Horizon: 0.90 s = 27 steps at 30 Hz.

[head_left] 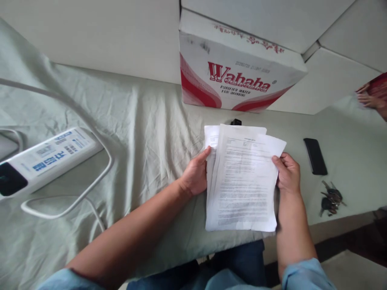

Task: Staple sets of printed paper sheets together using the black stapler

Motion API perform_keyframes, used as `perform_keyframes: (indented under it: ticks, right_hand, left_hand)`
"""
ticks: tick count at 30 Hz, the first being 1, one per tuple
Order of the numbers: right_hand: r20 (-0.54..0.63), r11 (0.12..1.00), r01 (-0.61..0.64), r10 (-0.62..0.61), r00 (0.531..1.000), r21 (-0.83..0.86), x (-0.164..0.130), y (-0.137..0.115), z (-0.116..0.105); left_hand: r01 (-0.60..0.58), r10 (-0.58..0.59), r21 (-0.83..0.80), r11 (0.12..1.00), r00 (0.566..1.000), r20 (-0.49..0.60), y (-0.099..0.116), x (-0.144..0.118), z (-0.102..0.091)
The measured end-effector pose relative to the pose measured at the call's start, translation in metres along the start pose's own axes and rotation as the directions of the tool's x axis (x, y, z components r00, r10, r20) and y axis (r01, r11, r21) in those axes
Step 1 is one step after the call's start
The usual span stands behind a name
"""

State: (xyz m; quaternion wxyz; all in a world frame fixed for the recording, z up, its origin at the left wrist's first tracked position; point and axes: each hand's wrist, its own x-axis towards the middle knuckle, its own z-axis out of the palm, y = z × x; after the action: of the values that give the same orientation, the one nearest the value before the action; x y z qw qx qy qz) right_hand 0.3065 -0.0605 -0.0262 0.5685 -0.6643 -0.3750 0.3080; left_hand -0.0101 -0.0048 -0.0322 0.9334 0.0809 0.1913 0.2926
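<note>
Several printed paper sheets (244,181) are held up in front of me, fanned slightly so that the rear ones show along the left and top edges. My left hand (198,171) grips the left edges, its thumb on the front and its fingers hidden behind. On the other side my right hand (287,171) pinches the upper right edge of the sheets between thumb and fingers. The print is too small to read. Just beyond the top edge, a small black object (236,122) is partly covered by the paper.
A Wahaba-style water carton (238,80) stands at the back against white panels. At right lie a black phone (315,156) and a bunch of keys (332,198). A white power strip (51,159) and its cable (105,169) rest at left on the pale green cloth (145,133). Another person's hand (370,100) shows far right.
</note>
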Motion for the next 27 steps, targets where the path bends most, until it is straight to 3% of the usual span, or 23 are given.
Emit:
perform_keyframes:
  ticks: [4,7,10,15,19,23,27]
  right_hand:
    - [-0.027,0.997,0.022,-0.020,0.999,0.078,0.005,0.000,0.001]
    - [0.055,0.991,0.015,-0.022,0.998,0.130,0.005,-0.001,0.005]
    - [0.125,0.997,-0.027,0.018,0.992,0.074,0.002,-0.002,0.006]
    - [0.032,0.999,0.009,-0.007,0.999,-0.048,0.006,-0.005,-0.006]
    - [-0.084,0.999,0.022,-0.019,0.996,0.040,0.012,-0.008,-0.019]
    - [-0.050,0.988,0.046,-0.039,0.998,0.147,0.011,-0.011,-0.019]
    - [-0.006,0.991,-0.010,0.011,1.000,0.137,0.003,-0.015,-0.007]
  left_hand:
    - [0.002,-0.001,0.024,1.000,1.000,-0.018,0.000,0.001,0.002]
    - [0.017,-0.017,0.038,0.999,1.000,-0.001,-0.001,0.002,0.002]
    - [0.029,-0.030,0.043,0.999,0.999,0.027,-0.001,0.002,0.001]
    - [0.025,-0.027,0.053,0.998,0.999,0.024,-0.001,0.004,-0.005]
    - [0.028,-0.029,0.058,0.998,0.999,0.018,-0.001,0.005,-0.006]
    - [0.037,-0.039,0.065,0.997,0.998,0.043,-0.002,0.004,-0.003]
    - [0.018,-0.021,0.080,0.997,0.999,0.031,-0.003,0.003,0.001]
